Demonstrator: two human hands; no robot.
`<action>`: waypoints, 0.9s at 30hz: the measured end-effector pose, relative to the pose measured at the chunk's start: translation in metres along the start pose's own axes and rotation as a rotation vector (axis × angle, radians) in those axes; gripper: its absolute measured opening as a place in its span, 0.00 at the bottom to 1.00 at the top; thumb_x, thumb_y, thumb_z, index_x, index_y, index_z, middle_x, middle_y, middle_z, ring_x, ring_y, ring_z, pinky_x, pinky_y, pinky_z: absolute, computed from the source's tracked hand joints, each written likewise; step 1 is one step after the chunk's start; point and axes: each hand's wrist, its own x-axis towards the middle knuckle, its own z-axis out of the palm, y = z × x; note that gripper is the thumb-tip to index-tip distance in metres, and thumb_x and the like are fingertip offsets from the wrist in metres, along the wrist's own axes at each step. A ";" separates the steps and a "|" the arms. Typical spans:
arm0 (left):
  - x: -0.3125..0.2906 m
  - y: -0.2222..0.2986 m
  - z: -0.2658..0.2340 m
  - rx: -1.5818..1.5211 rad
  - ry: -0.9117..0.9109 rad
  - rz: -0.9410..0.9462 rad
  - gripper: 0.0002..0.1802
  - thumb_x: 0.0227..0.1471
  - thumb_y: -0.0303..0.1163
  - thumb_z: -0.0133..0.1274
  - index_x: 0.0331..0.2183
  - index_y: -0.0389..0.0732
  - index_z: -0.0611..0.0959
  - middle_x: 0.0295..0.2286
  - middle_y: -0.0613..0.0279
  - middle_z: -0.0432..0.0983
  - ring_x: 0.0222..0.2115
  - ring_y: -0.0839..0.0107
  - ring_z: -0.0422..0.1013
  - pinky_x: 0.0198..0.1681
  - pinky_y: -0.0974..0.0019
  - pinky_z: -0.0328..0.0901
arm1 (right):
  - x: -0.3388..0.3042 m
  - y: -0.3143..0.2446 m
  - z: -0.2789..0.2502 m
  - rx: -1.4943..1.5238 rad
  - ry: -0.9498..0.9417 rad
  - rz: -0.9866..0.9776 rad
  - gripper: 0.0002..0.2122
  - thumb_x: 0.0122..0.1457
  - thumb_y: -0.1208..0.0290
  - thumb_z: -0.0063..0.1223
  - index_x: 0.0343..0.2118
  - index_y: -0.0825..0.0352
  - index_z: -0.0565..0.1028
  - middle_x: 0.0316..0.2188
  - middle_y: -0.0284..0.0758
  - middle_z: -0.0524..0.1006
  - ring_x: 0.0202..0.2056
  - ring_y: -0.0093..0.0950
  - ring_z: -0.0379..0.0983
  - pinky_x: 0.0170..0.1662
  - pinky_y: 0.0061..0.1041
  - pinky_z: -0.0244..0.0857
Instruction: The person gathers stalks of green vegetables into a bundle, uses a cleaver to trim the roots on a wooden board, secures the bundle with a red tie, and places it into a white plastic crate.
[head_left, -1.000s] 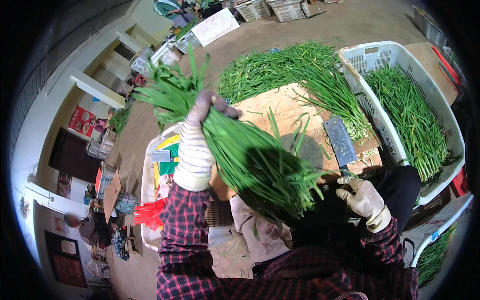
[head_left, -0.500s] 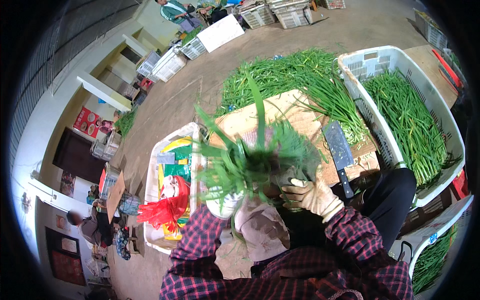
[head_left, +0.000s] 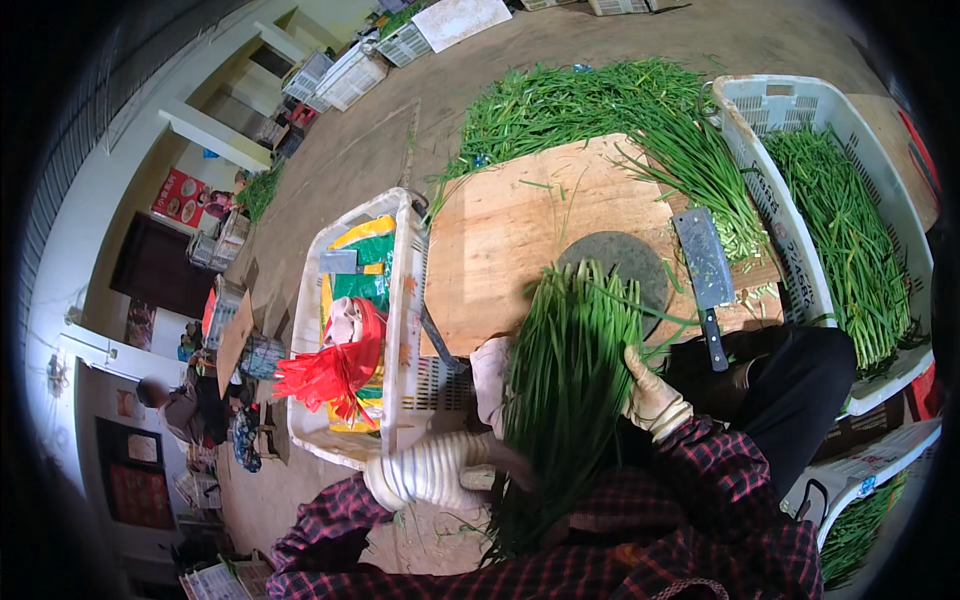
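Note:
A thick bunch of green chives (head_left: 570, 370) lies over my lap, its pale cut ends on a round grey disc (head_left: 625, 258) and its leaves hanging toward me. My right hand (head_left: 655, 395), in a cream glove, grips the bunch's right side; the thumb shows and the other fingers are hidden behind the stalks. Left of the leaves is my left hand (head_left: 435, 470) in a white ribbed glove, fingers stretched toward them and partly blurred, holding nothing visible. A cleaver (head_left: 705, 270) with a black handle rests on the wooden board (head_left: 520, 215), right of the disc.
Loose chives (head_left: 590, 105) are heaped beyond the board. A white crate (head_left: 838, 235) of chives stands at right. Another white crate (head_left: 405, 300) at left holds red plastic strips (head_left: 335, 365) and green-yellow packaging. A person (head_left: 180, 410) is far left.
The chives have come down from above the board onto my lap, cut ends now facing away. My left hand has moved off the bunch, left and toward me. My view has shifted.

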 end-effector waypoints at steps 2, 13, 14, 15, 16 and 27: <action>0.014 0.020 -0.026 0.054 0.426 -0.052 0.24 0.49 0.31 0.61 0.48 0.34 0.75 0.47 0.56 0.72 0.49 0.67 0.69 0.55 0.63 0.61 | 0.005 0.002 -0.007 -0.048 0.064 -0.050 0.29 0.59 0.47 0.49 0.58 0.62 0.64 0.54 0.33 0.71 0.53 0.30 0.68 0.56 0.34 0.63; 0.171 -0.022 -0.005 0.715 0.904 -0.203 0.52 0.45 0.61 0.55 0.57 0.28 0.62 0.55 0.32 0.58 0.57 0.44 0.56 0.63 0.54 0.48 | 0.010 0.016 0.005 -0.011 0.173 -0.209 0.23 0.57 0.63 0.59 0.54 0.66 0.68 0.51 0.30 0.71 0.53 0.24 0.64 0.59 0.27 0.55; 0.168 -0.014 0.001 0.557 0.921 -0.135 0.53 0.43 0.58 0.59 0.57 0.29 0.60 0.54 0.33 0.58 0.58 0.46 0.55 0.62 0.55 0.50 | 0.008 0.014 0.010 -0.005 0.139 -0.252 0.23 0.57 0.65 0.59 0.54 0.66 0.68 0.51 0.30 0.71 0.53 0.23 0.64 0.59 0.26 0.54; 0.168 -0.010 0.006 0.397 0.931 -0.068 0.54 0.42 0.54 0.63 0.58 0.29 0.59 0.54 0.35 0.59 0.59 0.47 0.55 0.62 0.56 0.51 | -0.003 0.009 0.015 0.052 0.151 -0.201 0.23 0.57 0.67 0.59 0.55 0.66 0.67 0.50 0.30 0.71 0.53 0.23 0.63 0.59 0.25 0.54; 0.173 -0.014 0.011 0.239 0.989 0.085 0.56 0.40 0.49 0.66 0.59 0.29 0.55 0.55 0.37 0.58 0.59 0.50 0.54 0.61 0.57 0.52 | -0.009 0.009 0.001 0.013 0.190 -0.162 0.23 0.57 0.68 0.59 0.54 0.65 0.67 0.50 0.30 0.72 0.51 0.24 0.66 0.57 0.26 0.57; 0.198 -0.096 0.017 -0.708 0.743 -0.098 0.56 0.34 0.41 0.73 0.59 0.35 0.59 0.49 0.54 0.70 0.50 0.63 0.66 0.52 0.64 0.64 | -0.017 0.010 -0.028 0.146 0.317 -0.048 0.18 0.56 0.68 0.60 0.48 0.67 0.73 0.43 0.32 0.76 0.44 0.27 0.73 0.48 0.31 0.68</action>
